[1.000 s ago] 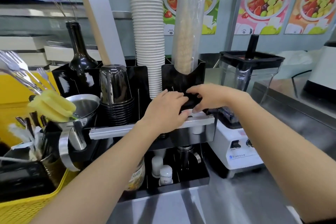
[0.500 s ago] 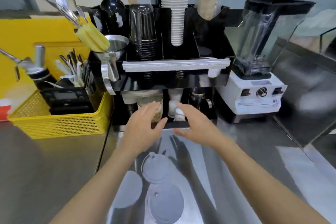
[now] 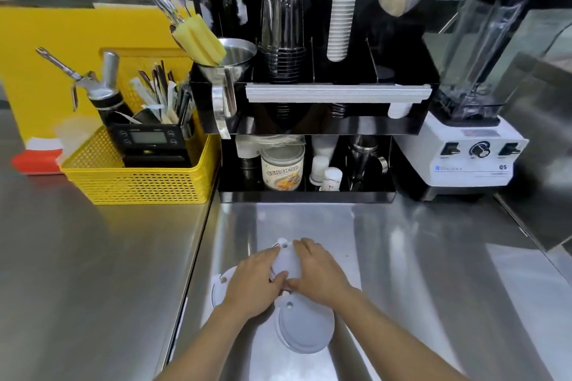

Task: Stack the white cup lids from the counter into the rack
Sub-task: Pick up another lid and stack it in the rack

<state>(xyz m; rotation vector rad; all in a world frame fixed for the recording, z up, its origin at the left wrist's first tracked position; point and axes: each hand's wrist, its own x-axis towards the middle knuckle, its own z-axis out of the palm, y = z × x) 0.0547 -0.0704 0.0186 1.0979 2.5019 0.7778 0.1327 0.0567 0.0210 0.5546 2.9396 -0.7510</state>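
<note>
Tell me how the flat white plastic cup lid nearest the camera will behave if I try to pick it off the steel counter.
The nearest white lid looks thin, so probably light and slightly flexible. It lies flat on the shiny steel counter, so it may slide rather than lift; an edge grip seems likelier to work. Being a disc lying flat, it is unlikely to roll.

A brushed steel surface (image 3: 93,257) fills the foreground, a seam running down it left of centre and soft glare on the right. Behind stand a yellow basket (image 3: 136,182) of utensils, a yellow board (image 3: 46,71) against the wall, and — at the far right — a white-based blender (image 3: 470,145).
</note>
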